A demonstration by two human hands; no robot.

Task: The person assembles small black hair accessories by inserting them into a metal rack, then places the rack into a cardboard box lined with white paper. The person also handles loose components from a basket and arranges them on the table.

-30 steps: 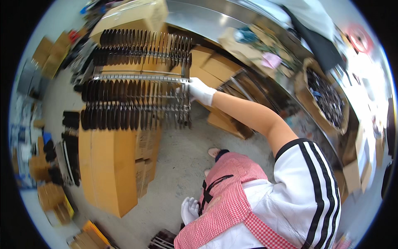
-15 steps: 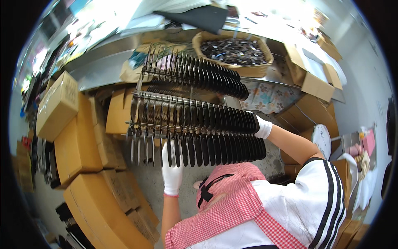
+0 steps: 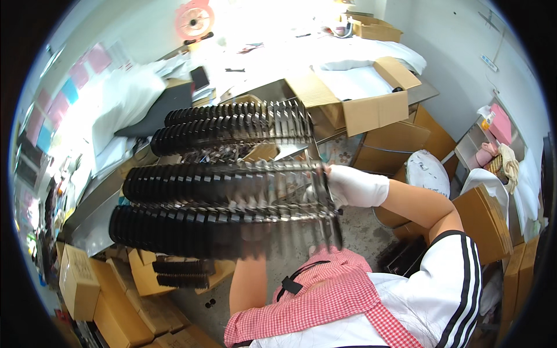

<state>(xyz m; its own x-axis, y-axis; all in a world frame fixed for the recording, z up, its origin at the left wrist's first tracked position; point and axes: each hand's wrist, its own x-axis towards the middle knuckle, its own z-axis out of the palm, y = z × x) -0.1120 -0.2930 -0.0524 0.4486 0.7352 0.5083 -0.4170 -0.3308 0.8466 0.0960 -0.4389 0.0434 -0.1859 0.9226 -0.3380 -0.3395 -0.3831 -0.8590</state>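
I hold a wire metal rack [image 3: 272,211] in front of me, tilted, with several rows of black flat parts [image 3: 174,223] hung on its rods. My right hand [image 3: 357,187], in a white glove, grips the rack's right end. My left forearm rises from below to the rack's lower edge. There my left hand [image 3: 254,235] is mostly hidden behind the blurred black parts and seems closed on the frame. A pink checked apron [image 3: 325,296] covers my lap below the rack.
Behind the rack stands a steel table [image 3: 98,203] with an open cardboard box [image 3: 371,110] and white sheets. Cardboard cartons [image 3: 78,278] are stacked at lower left. A brown box [image 3: 481,217] and a white bag [image 3: 426,171] sit at right.
The view has swung across the room. The rack has come up level in front of me, my right hand has stayed on its end, and my left hand has slipped behind the parts.
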